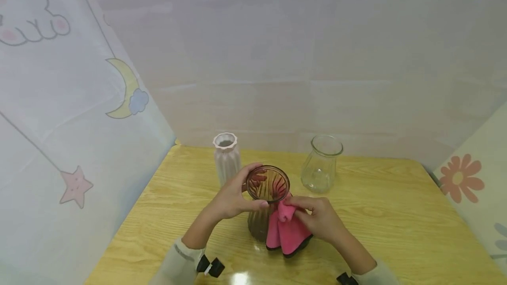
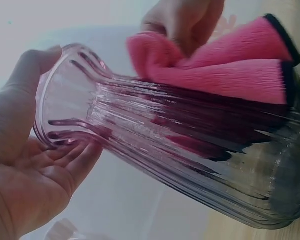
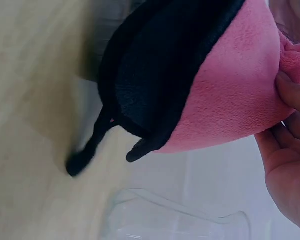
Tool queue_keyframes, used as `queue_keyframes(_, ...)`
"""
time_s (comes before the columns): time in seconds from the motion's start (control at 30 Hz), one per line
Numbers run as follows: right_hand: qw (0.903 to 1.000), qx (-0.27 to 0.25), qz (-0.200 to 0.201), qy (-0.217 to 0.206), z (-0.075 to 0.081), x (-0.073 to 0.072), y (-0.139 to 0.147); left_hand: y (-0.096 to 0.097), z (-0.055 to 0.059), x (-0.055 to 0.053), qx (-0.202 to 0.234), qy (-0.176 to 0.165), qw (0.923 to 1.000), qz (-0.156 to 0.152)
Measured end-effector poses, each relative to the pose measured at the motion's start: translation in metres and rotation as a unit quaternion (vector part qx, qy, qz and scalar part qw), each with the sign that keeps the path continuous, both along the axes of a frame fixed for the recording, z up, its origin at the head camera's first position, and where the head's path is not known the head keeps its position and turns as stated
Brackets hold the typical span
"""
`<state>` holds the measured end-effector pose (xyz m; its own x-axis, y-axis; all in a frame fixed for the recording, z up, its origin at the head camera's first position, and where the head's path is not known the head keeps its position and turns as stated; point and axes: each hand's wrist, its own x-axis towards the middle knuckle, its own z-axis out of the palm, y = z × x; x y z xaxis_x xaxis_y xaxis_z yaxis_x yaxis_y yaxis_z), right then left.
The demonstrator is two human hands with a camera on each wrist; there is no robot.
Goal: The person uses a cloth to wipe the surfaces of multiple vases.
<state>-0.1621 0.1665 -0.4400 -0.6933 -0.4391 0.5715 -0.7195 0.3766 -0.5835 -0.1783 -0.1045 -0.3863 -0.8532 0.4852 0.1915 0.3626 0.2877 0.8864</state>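
Note:
A purple-brown tinted, ribbed glass vase point(image 1: 258, 225) stands at the middle of the table, its round mouth facing up. My left hand point(image 1: 233, 199) grips it round the flared neck, the thumb at the near side of the rim. In the left wrist view, ribs run along the tinted vase point(image 2: 140, 135) below that hand. My right hand point(image 1: 321, 220) pinches a bunched pink cloth point(image 1: 288, 232) against the vase's right side, just under the rim. The cloth point(image 3: 230, 90) hangs down over the vase, showing a black edge and a black loop in the right wrist view.
A white fluted vase point(image 1: 227, 162) stands behind the left hand. A clear glass vase point(image 1: 320, 173) is at the back right. Both are on the yellow wood-grain table point(image 1: 166, 223), with a pale hanging sheet point(image 1: 253, 56) behind it.

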Motion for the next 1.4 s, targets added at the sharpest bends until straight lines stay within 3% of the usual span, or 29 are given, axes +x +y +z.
queue_keyframes(0.27,0.9969,0.058,0.011,-0.051,-0.008,0.004,0.002,-0.004,-0.006,-0.01,0.042,0.017,0.9968,-0.067)
queue_keyframes(0.37,0.9936,0.082,0.022,-0.075,-0.007,0.005,0.005,-0.004,-0.007,-0.01,0.06,0.017,0.9951,-0.077)
queue_keyframes(0.5,0.9942,0.078,0.008,-0.074,-0.001,0.006,0.011,-0.003,-0.005,-0.001,0.055,0.029,0.9977,-0.029)
queue_keyframes(0.67,0.9995,-0.02,-0.025,-0.008,0.016,0.003,0.016,0.004,0.001,0.015,0.047,0.03,0.9966,0.061)
queue_keyframes(0.8,0.996,-0.083,-0.014,0.028,0.026,0.0,0.012,0.01,0.002,0.021,0.042,0.005,0.9949,0.091)
queue_keyframes(1.0,0.9945,-0.105,0.002,-0.003,0.026,-0.002,0.005,0.015,0.001,0.025,0.023,-0.028,0.9929,0.113)
queue_keyframes(1.1,0.994,-0.105,-0.001,-0.03,0.024,-0.001,0.003,0.016,0.001,0.024,0.014,-0.023,0.9928,0.117)
queue_keyframes(1.4,0.9909,-0.123,0.006,-0.055,0.019,-0.001,0.0,0.013,0.0,0.015,0.02,-0.004,0.9974,0.069)
